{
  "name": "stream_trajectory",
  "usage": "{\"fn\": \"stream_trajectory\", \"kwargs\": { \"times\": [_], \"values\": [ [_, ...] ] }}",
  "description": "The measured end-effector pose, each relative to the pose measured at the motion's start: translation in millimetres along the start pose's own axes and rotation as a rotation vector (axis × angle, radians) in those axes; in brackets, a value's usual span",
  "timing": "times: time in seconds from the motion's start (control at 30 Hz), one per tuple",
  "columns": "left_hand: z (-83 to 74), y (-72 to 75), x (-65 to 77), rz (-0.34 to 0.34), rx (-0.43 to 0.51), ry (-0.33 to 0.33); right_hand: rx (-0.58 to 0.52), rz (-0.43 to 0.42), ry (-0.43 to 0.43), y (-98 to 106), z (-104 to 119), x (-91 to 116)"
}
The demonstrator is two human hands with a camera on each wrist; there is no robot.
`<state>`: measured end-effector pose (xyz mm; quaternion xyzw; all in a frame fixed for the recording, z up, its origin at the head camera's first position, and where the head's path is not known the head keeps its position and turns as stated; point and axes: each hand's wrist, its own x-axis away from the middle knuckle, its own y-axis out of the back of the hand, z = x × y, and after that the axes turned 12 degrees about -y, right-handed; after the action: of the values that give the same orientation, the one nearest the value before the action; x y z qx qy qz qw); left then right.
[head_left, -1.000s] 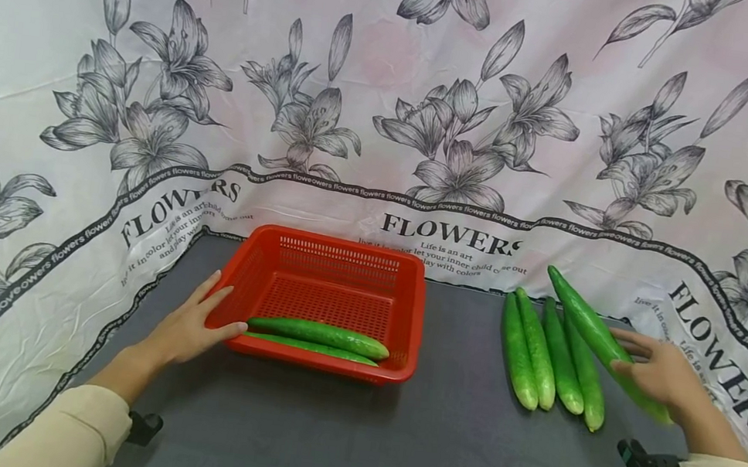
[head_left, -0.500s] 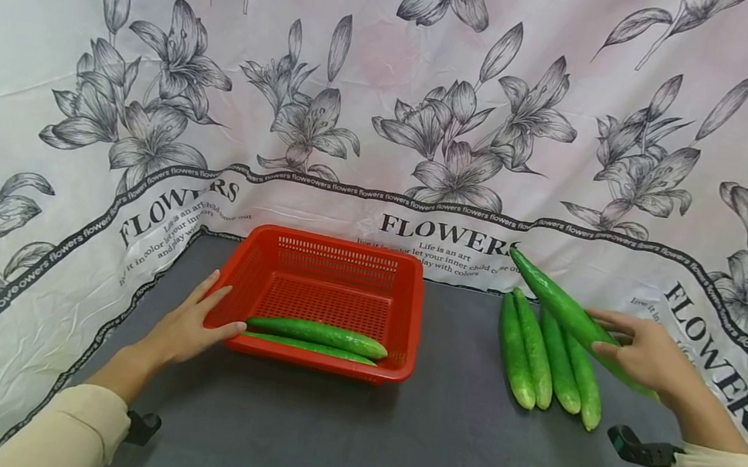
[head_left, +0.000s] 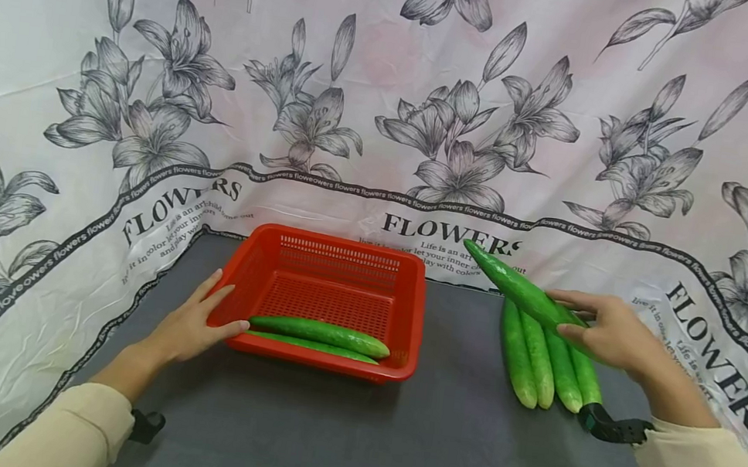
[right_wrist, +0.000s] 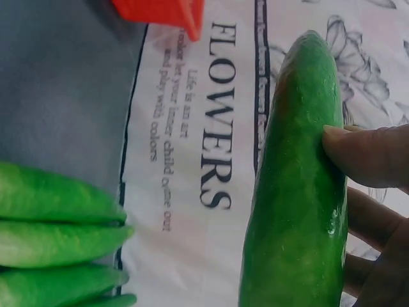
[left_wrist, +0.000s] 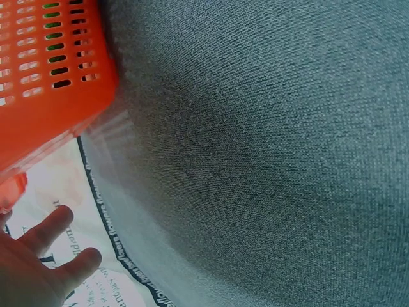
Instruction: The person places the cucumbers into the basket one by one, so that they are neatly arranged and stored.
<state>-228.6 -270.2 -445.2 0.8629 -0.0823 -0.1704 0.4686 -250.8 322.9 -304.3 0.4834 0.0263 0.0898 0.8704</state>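
Note:
My right hand (head_left: 603,332) grips a long green cucumber (head_left: 511,281) between thumb and fingers, its far tip pointing up and left. In the right wrist view the held cucumber (right_wrist: 297,185) fills the middle, with the thumb along its side. Below it, several cucumbers (head_left: 526,361) lie side by side on the grey table. My left hand (head_left: 190,328) rests at the left rim of a red plastic basket (head_left: 413,324), fingers spread. Inside the basket, along its near wall, lie two cucumbers (head_left: 327,334). The left wrist view shows spread fingers (left_wrist: 48,230) beside the perforated basket wall (left_wrist: 51,109).
A grey cloth-covered table (head_left: 349,433) spreads between the basket and the cucumber row. White fabric with flower print and lettering (head_left: 444,230) hangs behind the table and along its left and right sides.
My right hand has carried the cucumber leftward, from the right of the row to over it, its tip swinging toward the basket. The left hand and basket have stayed in place.

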Motion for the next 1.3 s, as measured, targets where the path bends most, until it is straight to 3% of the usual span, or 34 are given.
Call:
{"fn": "stream_trajectory", "kwargs": {
  "times": [0.5, 1.3],
  "values": [
    [2.7, -0.5, -1.1, 0.002, 0.002, -0.006, -0.009, 0.062, 0.117, -18, 56, -17],
    [3.6, 0.5, 0.0, -0.002, 0.001, 0.004, -0.059, 0.130, 0.207, -79, 126, -66]
  ]
}}
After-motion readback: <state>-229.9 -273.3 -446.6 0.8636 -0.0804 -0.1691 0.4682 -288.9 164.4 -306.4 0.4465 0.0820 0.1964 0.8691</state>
